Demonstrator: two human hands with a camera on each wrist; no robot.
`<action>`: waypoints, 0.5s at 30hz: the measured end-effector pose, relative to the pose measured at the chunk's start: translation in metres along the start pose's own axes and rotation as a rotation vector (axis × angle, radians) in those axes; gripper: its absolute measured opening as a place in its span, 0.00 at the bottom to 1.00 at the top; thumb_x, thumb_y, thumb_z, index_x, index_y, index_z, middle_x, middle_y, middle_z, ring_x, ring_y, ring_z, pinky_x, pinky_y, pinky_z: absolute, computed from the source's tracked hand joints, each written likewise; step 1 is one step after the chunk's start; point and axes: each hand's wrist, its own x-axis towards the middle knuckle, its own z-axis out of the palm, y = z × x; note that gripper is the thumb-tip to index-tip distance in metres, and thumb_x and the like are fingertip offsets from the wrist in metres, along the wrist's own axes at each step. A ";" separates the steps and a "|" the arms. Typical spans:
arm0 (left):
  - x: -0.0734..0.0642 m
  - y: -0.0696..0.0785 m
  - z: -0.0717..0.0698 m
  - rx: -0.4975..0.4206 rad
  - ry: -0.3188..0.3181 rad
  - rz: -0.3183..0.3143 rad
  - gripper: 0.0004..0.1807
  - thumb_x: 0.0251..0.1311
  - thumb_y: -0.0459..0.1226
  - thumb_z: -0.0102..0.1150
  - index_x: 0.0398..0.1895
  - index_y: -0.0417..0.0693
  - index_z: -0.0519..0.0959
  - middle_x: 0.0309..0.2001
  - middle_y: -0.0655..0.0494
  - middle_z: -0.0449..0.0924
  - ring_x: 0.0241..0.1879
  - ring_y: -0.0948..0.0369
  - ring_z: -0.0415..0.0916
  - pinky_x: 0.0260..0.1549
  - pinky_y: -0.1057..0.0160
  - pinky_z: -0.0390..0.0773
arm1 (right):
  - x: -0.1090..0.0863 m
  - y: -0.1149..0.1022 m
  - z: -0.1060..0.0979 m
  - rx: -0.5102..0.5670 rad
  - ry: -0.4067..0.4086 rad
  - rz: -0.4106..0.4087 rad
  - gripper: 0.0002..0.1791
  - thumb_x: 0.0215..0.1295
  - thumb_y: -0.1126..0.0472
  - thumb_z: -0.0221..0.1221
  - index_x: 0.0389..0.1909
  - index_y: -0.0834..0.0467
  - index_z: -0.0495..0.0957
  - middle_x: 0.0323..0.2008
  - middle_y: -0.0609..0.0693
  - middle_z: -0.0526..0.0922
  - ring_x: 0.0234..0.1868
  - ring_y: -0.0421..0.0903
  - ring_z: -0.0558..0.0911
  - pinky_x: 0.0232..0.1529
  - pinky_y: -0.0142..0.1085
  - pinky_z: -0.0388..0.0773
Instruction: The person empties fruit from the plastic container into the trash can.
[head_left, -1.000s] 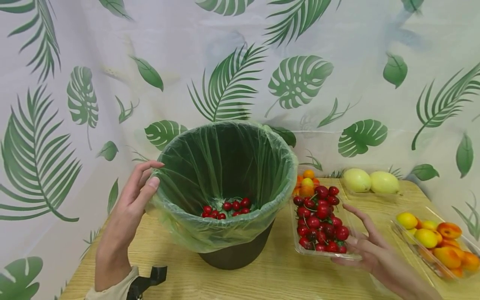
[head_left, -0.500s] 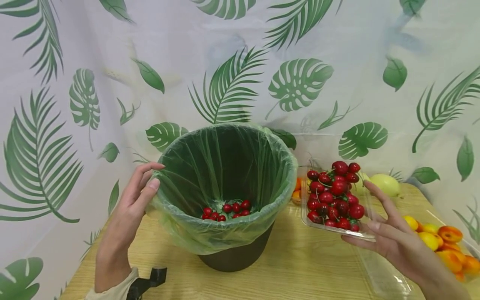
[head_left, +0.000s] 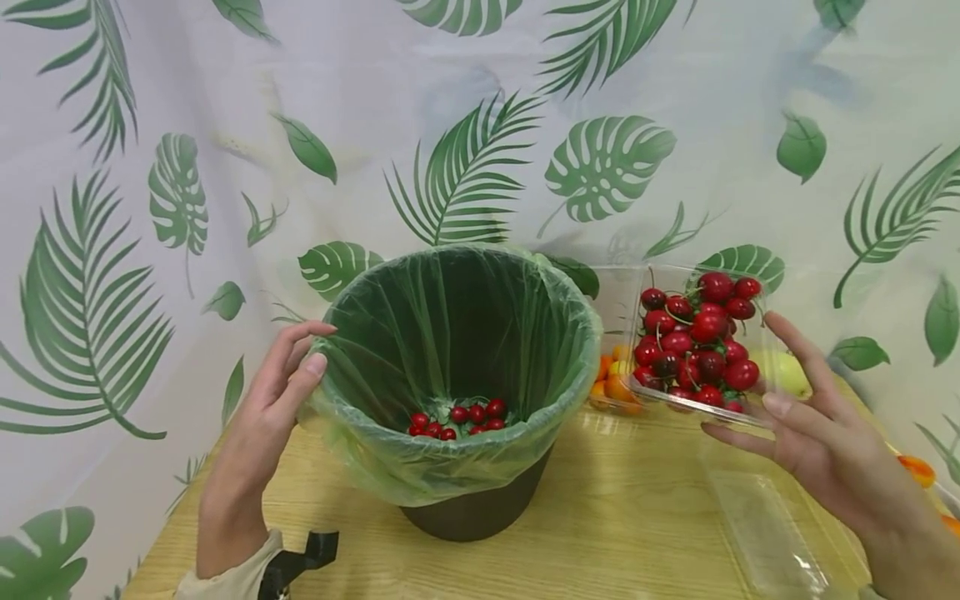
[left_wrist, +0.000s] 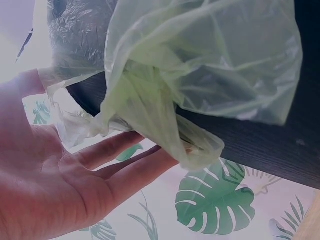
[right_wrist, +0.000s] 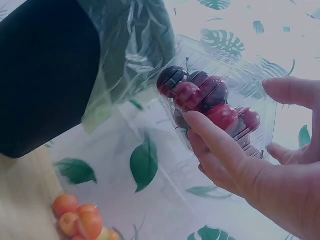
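A dark bin (head_left: 472,512) stands on the table, lined with a pale green plastic bag (head_left: 450,471) folded over its rim. Several red cherries (head_left: 476,412) lie at the bottom inside. At the bin's left rim, my left hand (head_left: 266,408) holds the bag's edge between thumb and fingers; in the left wrist view, bunched plastic (left_wrist: 150,105) hangs over those fingers. My right hand (head_left: 840,425) grips a clear plastic box (head_left: 701,407) by its right side. Heaped in that box are several cherries (head_left: 708,321). The box is raised over the table, tilted, right of the bin.
Orange fruits (head_left: 618,387) in a clear box sit behind the raised box. A pale yellow fruit (head_left: 783,372) is at the back right. Orange fruit (head_left: 917,471) shows at the right edge. A clear plastic piece (head_left: 772,533) lies at front right. A leaf-print curtain (head_left: 465,167) hangs behind.
My right hand has lifted the box of cherries off the table, moving it up and to the right and tilting it. My left hand stays at the bin's rim.
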 end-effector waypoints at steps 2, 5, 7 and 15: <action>0.000 0.000 0.000 0.000 -0.003 0.002 0.19 0.81 0.43 0.45 0.70 0.53 0.66 0.78 0.52 0.53 0.78 0.48 0.47 0.65 0.26 0.51 | 0.002 -0.004 0.003 -0.018 0.016 -0.025 0.43 0.77 0.77 0.32 0.83 0.38 0.36 0.77 0.57 0.35 0.67 0.53 0.75 0.52 0.59 0.79; 0.001 0.001 0.001 0.002 -0.003 0.004 0.19 0.81 0.43 0.45 0.70 0.53 0.66 0.78 0.52 0.53 0.78 0.48 0.48 0.65 0.27 0.51 | 0.008 -0.013 0.012 -0.043 0.042 -0.042 0.43 0.78 0.76 0.33 0.83 0.37 0.38 0.78 0.55 0.27 0.74 0.52 0.62 0.51 0.58 0.80; 0.002 0.001 0.000 0.002 -0.002 0.005 0.19 0.81 0.43 0.44 0.70 0.53 0.66 0.78 0.52 0.53 0.78 0.48 0.48 0.65 0.27 0.51 | 0.013 -0.020 0.017 -0.065 0.063 -0.040 0.42 0.79 0.74 0.35 0.83 0.36 0.39 0.76 0.51 0.20 0.74 0.53 0.56 0.51 0.58 0.80; 0.001 0.001 0.000 -0.001 -0.003 -0.001 0.20 0.81 0.43 0.44 0.70 0.52 0.66 0.79 0.51 0.53 0.79 0.47 0.47 0.65 0.26 0.50 | 0.036 -0.032 0.042 -0.003 0.030 -0.053 0.41 0.79 0.73 0.36 0.83 0.36 0.42 0.77 0.46 0.24 0.73 0.53 0.56 0.54 0.58 0.79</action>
